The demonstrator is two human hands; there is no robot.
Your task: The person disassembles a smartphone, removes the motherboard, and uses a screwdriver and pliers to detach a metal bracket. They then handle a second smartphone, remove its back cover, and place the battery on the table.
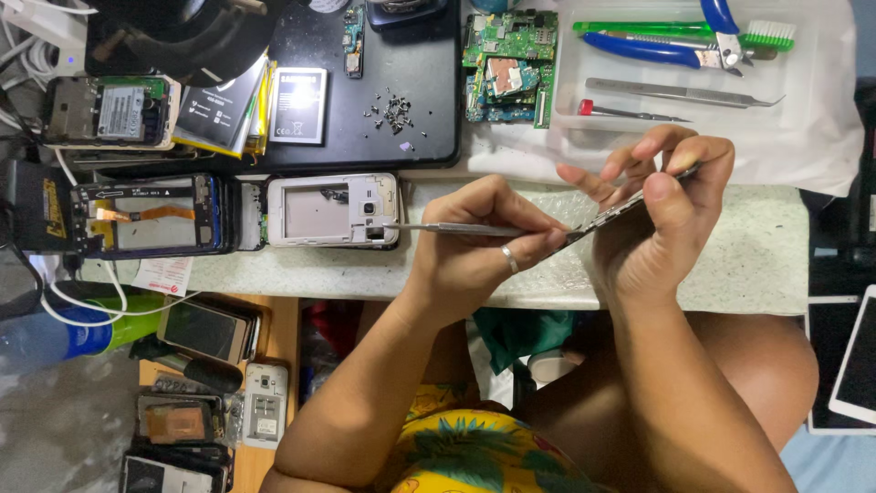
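Our left hand (pixel 474 242) grips thin tweezers (pixel 447 228), their tip at the white phone frame (pixel 333 210) lying on the bench. Our right hand (pixel 657 205) pinches a flat dark part (pixel 602 217) by its edges, above the bench. We judge a light, steady grip best here. The clear tray (pixel 566 91) holds blue cutters (pixel 657 46), a green brush (pixel 766 35) and more tweezers (pixel 684 91).
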